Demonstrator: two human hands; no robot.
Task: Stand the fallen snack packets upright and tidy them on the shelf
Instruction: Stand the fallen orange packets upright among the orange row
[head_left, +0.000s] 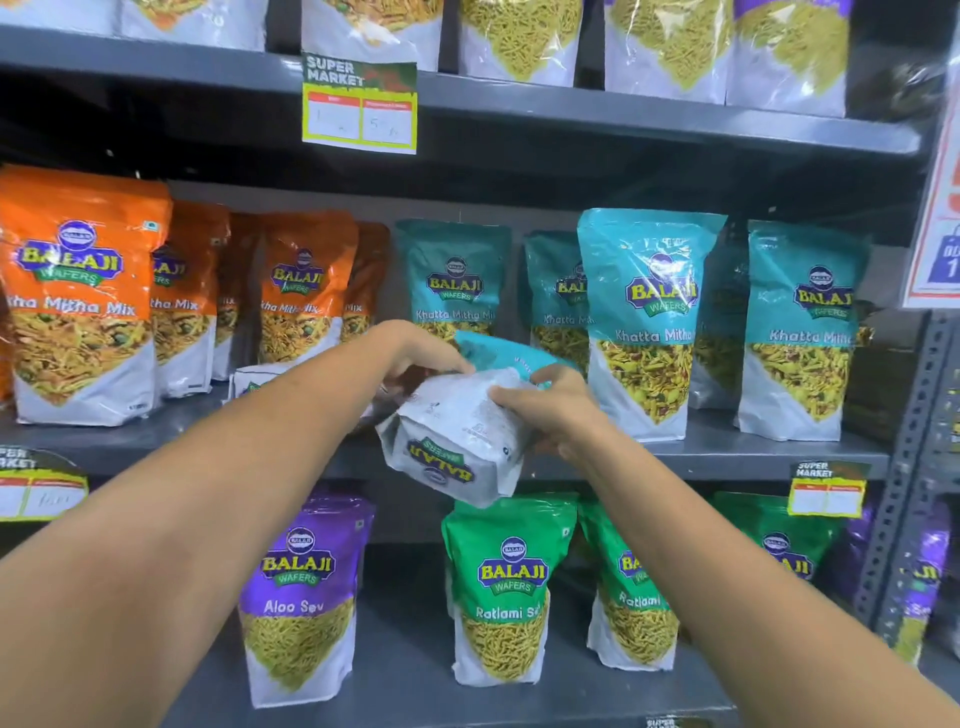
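A teal snack packet (457, 431) is tipped toward me at the front of the middle shelf (727, 457), its white base with an upside-down logo facing me. My left hand (415, 348) grips its upper left side. My right hand (550, 405) holds its right side. Another packet (254, 382) lies flat on the shelf behind my left forearm, only its white end showing. Upright teal packets (644, 322) stand to the right and behind, and upright orange packets (78, 296) stand to the left.
The lower shelf carries a purple packet (301, 597) and green packets (504, 582) standing upright. The top shelf holds more packets (519, 36). Price tags (359, 104) hang off the shelf edges. A perforated metal upright (904, 493) borders the right side.
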